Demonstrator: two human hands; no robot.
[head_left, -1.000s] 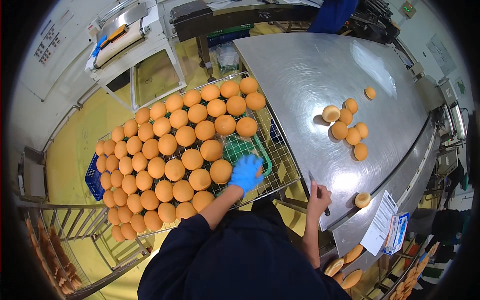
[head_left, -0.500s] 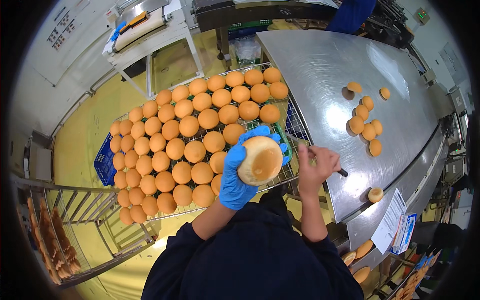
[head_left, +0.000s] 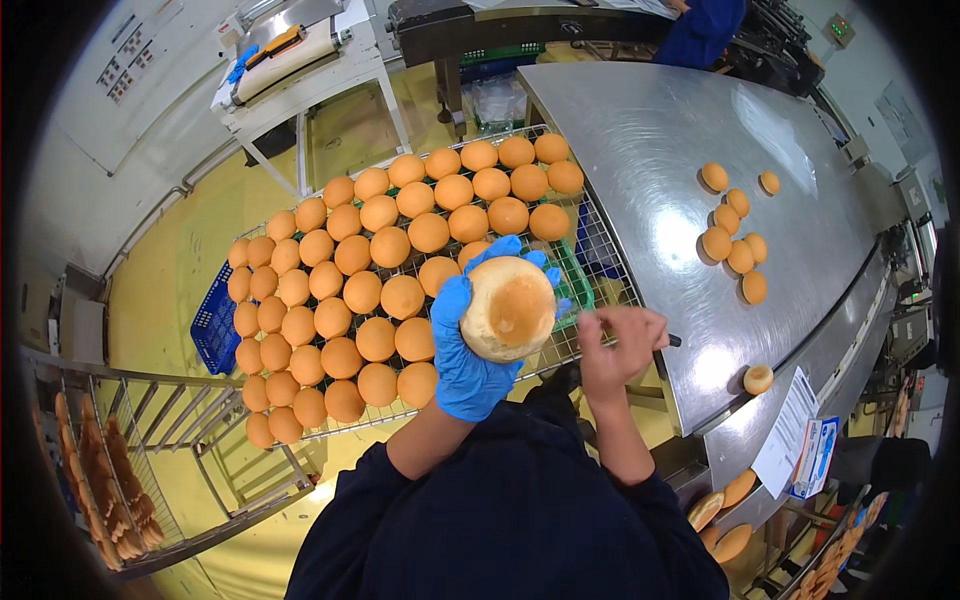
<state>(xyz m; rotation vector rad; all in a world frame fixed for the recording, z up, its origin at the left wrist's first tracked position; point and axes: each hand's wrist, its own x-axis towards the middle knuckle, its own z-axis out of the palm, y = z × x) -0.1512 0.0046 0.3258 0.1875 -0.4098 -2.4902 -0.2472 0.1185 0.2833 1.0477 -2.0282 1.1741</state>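
Observation:
My left hand, in a blue glove, grips a round bun. The bun's pale side faces up and carries a browned patch in the middle. To its right, my bare right hand is curled around a slim knife, whose black handle end pokes out past the fingers. The blade cannot be made out now. Beneath both hands lies a wire rack filled with rows of golden-brown buns.
A steel table on the right bears several loose buns and a single bun near its edge. Paper and a box lie beyond. Blue crate and metal rack stand left.
The held bun has shifted slightly left and up. My right hand has moved a little left with the knife. The bun at the top of the table group now lies flatter.

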